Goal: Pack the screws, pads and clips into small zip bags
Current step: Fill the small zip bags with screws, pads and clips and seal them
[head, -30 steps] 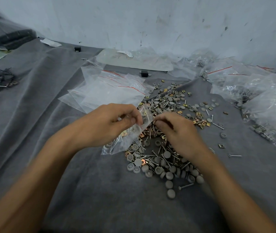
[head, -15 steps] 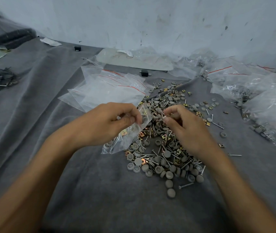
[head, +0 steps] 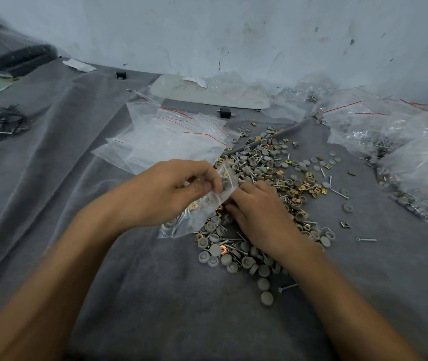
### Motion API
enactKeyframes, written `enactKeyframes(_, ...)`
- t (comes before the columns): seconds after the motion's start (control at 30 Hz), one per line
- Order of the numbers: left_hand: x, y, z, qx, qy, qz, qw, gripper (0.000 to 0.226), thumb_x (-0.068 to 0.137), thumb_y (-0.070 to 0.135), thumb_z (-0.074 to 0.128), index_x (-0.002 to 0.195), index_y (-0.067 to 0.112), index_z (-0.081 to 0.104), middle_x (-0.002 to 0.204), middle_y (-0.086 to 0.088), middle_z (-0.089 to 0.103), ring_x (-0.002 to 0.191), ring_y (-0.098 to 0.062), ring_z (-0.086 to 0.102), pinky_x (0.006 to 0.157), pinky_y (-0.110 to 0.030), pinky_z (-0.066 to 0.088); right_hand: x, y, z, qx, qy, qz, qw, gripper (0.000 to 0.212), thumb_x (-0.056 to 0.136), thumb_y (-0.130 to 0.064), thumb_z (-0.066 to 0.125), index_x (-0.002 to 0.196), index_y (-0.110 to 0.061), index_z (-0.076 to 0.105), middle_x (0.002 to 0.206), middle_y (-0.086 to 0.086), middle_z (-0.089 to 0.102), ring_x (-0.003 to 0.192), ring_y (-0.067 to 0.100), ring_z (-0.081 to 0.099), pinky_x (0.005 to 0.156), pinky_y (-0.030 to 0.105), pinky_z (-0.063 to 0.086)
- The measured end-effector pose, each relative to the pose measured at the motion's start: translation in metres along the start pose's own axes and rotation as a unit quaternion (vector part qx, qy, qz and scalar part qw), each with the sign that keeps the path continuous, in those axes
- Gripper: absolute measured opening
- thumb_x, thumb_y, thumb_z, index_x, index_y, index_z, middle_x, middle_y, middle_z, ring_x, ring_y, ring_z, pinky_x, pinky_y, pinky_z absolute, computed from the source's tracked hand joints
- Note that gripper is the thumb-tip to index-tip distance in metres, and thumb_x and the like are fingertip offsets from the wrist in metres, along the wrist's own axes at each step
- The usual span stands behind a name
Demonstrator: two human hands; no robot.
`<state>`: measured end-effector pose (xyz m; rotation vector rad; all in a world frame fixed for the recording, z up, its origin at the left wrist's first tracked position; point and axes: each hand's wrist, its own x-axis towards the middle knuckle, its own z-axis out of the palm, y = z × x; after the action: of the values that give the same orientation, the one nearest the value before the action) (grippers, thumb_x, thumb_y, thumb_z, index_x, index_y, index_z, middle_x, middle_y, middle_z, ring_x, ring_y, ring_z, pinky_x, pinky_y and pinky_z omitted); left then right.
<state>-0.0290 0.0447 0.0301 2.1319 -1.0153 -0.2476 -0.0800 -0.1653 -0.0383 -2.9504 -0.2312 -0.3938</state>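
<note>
My left hand (head: 166, 194) pinches the mouth of a small clear zip bag (head: 194, 220) that holds some screws, grey pads and a gold clip. The bag hangs tilted over the near left edge of a loose pile (head: 265, 162) on the grey cloth. That pile mixes round grey pads (head: 233, 261), gold clips (head: 302, 188) and screws (head: 339, 194). My right hand (head: 265, 217) lies palm down on the pile, its fingers curled toward the bag's mouth. Its fingertips are hidden, so I cannot tell whether they hold a part.
A stack of empty zip bags (head: 166, 142) with red seal lines lies behind my left hand. Filled bags (head: 416, 165) are heaped at the right by the wall. Black ties (head: 7, 121) lie far left, and a stray screw (head: 366, 239) lies right of the pile.
My right hand, lifted over the far part of the pile half a second ago, has come back down to the bag's mouth. My left hand and the bag have stayed put.
</note>
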Motion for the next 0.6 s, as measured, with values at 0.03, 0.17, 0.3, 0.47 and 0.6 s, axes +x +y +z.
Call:
enactKeyframes(0.03, 0.000, 0.000, 0.000, 0.002, -0.001, 0.000, 1.000, 0.018, 0.102, 0.027, 0.055, 0.099, 0.038, 0.069, 0.095, 0.007, 0.069, 0.085, -0.013, 0.062, 0.078, -0.038, 0.052, 0.000, 0.000, 0.000, -0.005, 0.003, -0.001, 1.000, 0.018, 0.103, -0.025, 0.055, 0.116, -0.018, 0.065, 0.117, 0.003, 0.065, 0.107, 0.025, 0.050, 0.092, 0.038, 0.037)
enactKeyframes(0.17, 0.000, 0.001, -0.001, 0.005, -0.004, 0.005, 1.000, 0.019, 0.102, 0.026, 0.054, 0.101, 0.036, 0.069, 0.098, 0.004, 0.070, 0.089, -0.018, 0.063, 0.080, -0.043, 0.052, -0.001, 0.005, -0.006, 0.077, 0.029, 0.055, 0.995, 0.012, 0.106, -0.024, 0.048, 0.108, -0.020, 0.059, 0.110, -0.002, 0.061, 0.103, 0.018, 0.048, 0.092, 0.036, 0.043)
enactKeyframes(0.3, -0.001, 0.002, 0.000, 0.006, -0.004, -0.007, 1.000, 0.019, 0.102, 0.025, 0.054, 0.100, 0.037, 0.070, 0.094, 0.015, 0.068, 0.081, -0.003, 0.060, 0.070, -0.022, 0.046, -0.001, 0.011, -0.028, 0.268, 0.136, 0.112, 0.947, 0.011, 0.106, -0.024, 0.048, 0.104, -0.022, 0.059, 0.085, -0.009, 0.057, 0.077, -0.001, 0.051, 0.064, 0.014, 0.038)
enactKeyframes(0.47, 0.000, 0.006, 0.002, 0.014, -0.008, -0.012, 1.000, 0.020, 0.103, 0.023, 0.054, 0.099, 0.035, 0.069, 0.085, 0.027, 0.062, 0.071, 0.003, 0.055, 0.064, -0.014, 0.039, -0.004, -0.004, -0.050, 0.455, 0.150, 0.058, 0.876, 0.014, 0.102, -0.016, 0.056, 0.105, -0.024, 0.067, 0.086, -0.008, 0.066, 0.077, 0.001, 0.058, 0.069, 0.019, 0.047)
enactKeyframes(0.6, -0.002, 0.009, 0.000, 0.007, -0.011, -0.005, 1.000, 0.022, 0.103, 0.021, 0.053, 0.099, 0.035, 0.068, 0.092, 0.021, 0.066, 0.082, 0.000, 0.060, 0.072, -0.026, 0.046, -0.007, -0.005, -0.052, 0.292, 0.066, 0.006, 0.954, 0.045, 0.093, 0.008, 0.052, 0.103, -0.033, 0.070, 0.131, -0.006, 0.054, 0.122, 0.011, 0.049, 0.102, 0.030, 0.040)
